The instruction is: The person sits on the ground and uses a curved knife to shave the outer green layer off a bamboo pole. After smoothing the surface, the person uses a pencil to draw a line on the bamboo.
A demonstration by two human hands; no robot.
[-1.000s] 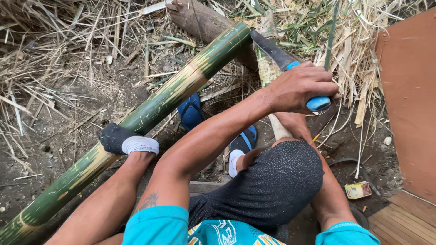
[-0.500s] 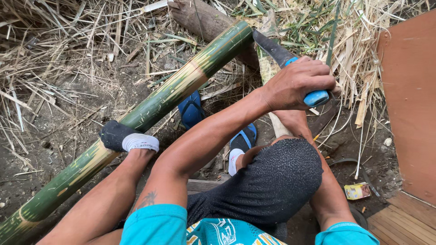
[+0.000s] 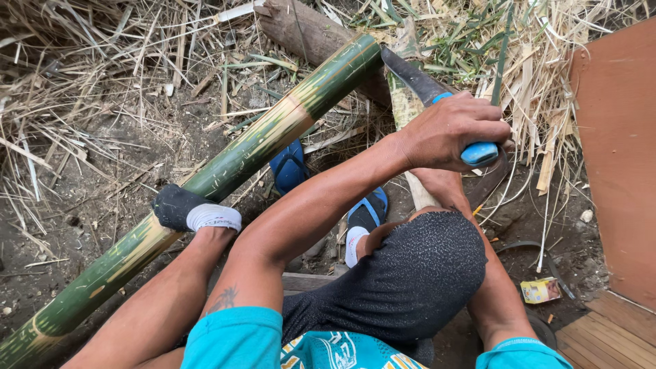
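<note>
A long green bamboo pole (image 3: 273,137) lies slanted from the bottom left to the top middle. My left foot, in a black and white sock (image 3: 195,210), rests on it. My left hand (image 3: 451,130) reaches across my body and grips the blue handle of a big knife (image 3: 417,78). The dark blade points up-left, its tip next to the pole's upper end. My right forearm runs up under the left hand. My right hand is hidden behind it, near a pale bamboo strip (image 3: 418,191).
A thick log (image 3: 307,31) lies behind the pole's upper end. Dry bamboo husks and strips (image 3: 89,89) litter the dirt. An empty blue sandal (image 3: 290,167) sits under the pole, and my right foot wears another (image 3: 369,212). A brown board (image 3: 615,150) and wooden planks (image 3: 615,335) stand at the right.
Almost nothing differs. The knife hand wavers slightly beside the pole's upper end, and the socked foot stays on the pole.
</note>
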